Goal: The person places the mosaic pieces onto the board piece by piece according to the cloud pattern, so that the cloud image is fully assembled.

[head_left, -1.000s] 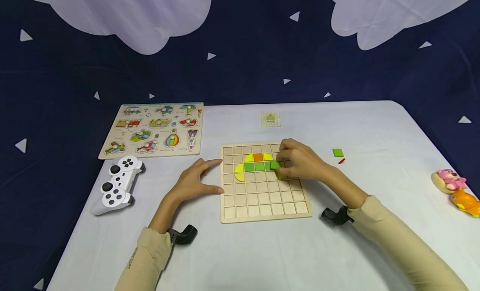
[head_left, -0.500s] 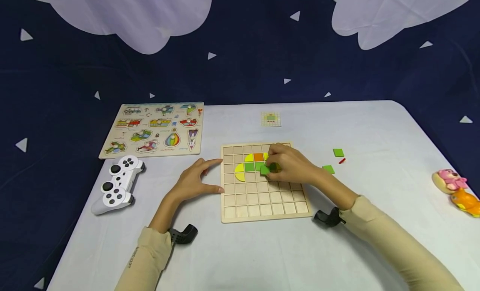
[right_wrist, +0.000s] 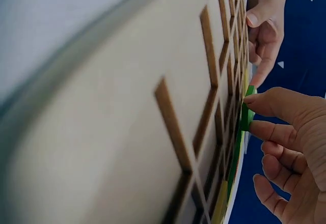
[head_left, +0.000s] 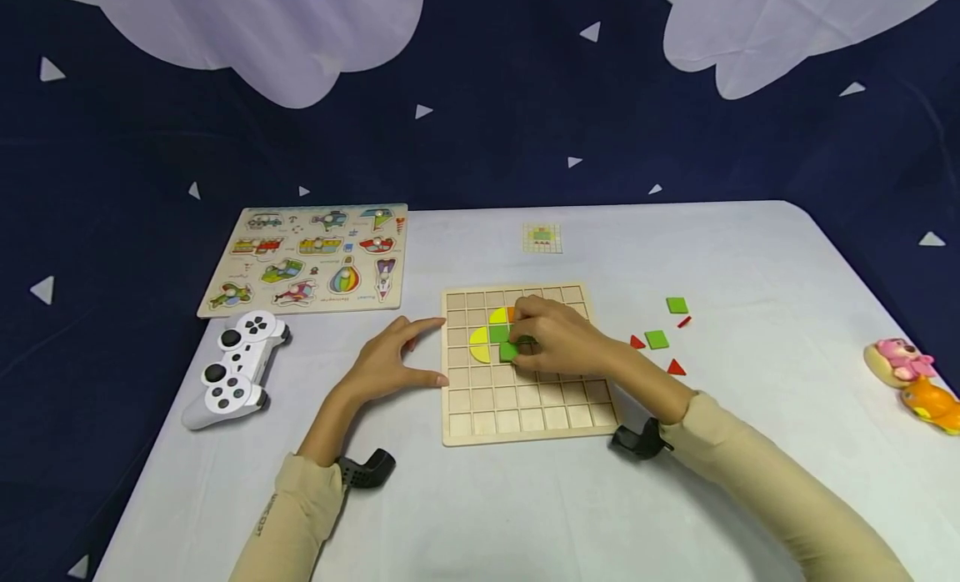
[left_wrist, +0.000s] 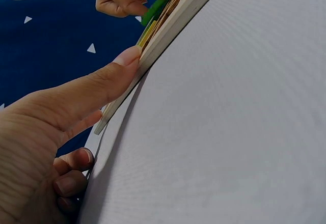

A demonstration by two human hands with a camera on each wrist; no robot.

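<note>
A small flat green square tile (head_left: 508, 352) is sitting tilted in the fingertip pinch of the right hand (head_left: 558, 344), hovering low over the middle cells of the pale wooden grid board (head_left: 525, 415). The board is lying flat on the white table, carrying yellow, green and orange tiles in its upper rows. The left hand (head_left: 386, 365) is resting against the board's left edge, fingers straight.

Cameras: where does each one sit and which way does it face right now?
Head: above, facing forward and down at the wooden grid board; both sleeved arms show.
Left wrist: low at table level, facing along the left hand touching the board's edge.
Right wrist: close over the board, facing the right hand pinching a green square tile.
All three share the board, the tile and both hands.
</note>
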